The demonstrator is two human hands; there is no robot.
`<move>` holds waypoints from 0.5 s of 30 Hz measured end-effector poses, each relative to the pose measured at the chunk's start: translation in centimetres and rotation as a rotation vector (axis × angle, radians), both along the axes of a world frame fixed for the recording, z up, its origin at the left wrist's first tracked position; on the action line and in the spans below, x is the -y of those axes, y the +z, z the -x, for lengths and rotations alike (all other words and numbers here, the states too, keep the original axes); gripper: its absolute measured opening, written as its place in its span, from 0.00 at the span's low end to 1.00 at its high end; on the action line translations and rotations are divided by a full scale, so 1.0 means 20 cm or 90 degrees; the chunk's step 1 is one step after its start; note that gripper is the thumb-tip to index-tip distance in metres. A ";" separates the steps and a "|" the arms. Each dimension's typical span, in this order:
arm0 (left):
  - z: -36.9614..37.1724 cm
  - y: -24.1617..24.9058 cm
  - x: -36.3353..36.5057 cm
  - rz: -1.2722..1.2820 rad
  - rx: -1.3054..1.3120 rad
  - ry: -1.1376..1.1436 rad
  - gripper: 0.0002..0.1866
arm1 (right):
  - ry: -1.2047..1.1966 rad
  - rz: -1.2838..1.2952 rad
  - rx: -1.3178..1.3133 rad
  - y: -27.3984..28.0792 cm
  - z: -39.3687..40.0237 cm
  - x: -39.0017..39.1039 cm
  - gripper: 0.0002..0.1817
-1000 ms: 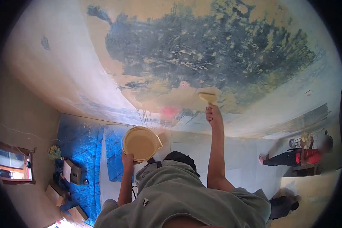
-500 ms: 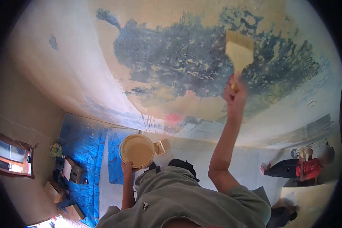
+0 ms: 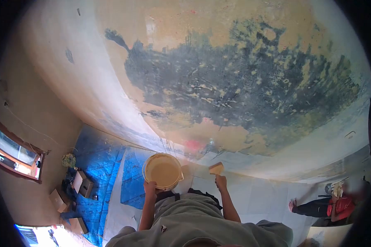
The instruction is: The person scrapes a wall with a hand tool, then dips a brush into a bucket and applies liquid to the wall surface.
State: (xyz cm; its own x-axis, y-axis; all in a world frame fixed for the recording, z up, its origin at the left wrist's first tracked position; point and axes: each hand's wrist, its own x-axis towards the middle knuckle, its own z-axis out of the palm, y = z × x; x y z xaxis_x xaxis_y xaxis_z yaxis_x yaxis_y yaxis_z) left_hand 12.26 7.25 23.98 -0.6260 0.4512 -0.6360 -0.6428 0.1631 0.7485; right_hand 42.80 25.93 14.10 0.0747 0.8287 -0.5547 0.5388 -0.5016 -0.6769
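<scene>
My left hand (image 3: 151, 188) is closed on the near rim of a round bucket (image 3: 144, 172), which holds a tan, paint-like liquid. Out to the right of the bucket, my right hand (image 3: 221, 182) grips a wide flat paintbrush (image 3: 216, 168) by its handle. The brush is apart from both the bucket and the wall. Ahead, a large wall (image 3: 177, 117) carries an uneven dark grey patch (image 3: 185, 70) with tan paint around and over parts of it.
Blue sheeting (image 3: 105, 164) covers the floor at the left, with cardboard boxes (image 3: 83, 184) on it. A window (image 3: 14, 154) is in the left wall. At the right, a person in a red top (image 3: 340, 207) is near the wall.
My right hand has brought the brush down from the dark patch on the wall to beside the bucket. The view has shifted slightly, and the bucket stays in my left hand.
</scene>
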 end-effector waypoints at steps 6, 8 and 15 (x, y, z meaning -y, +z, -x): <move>-0.01 -0.06 -0.10 0.017 0.031 -0.048 0.31 | -0.025 0.102 -0.106 0.17 -0.04 0.07 0.18; 0.04 -0.12 -0.13 0.001 0.037 -0.060 0.30 | -0.026 0.108 -0.109 0.20 0.01 0.01 0.18; 0.40 -0.38 -0.13 0.046 -0.047 -0.149 0.29 | -0.052 0.134 -0.288 0.41 0.59 -0.19 0.14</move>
State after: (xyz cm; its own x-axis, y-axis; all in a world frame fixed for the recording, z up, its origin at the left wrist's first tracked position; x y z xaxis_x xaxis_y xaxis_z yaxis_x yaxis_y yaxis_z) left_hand 4.30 9.85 16.40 -0.5561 0.5442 -0.6282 -0.5256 0.3551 0.7730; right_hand 31.06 29.74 22.25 -0.1514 0.6975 -0.7005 0.1674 -0.6803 -0.7136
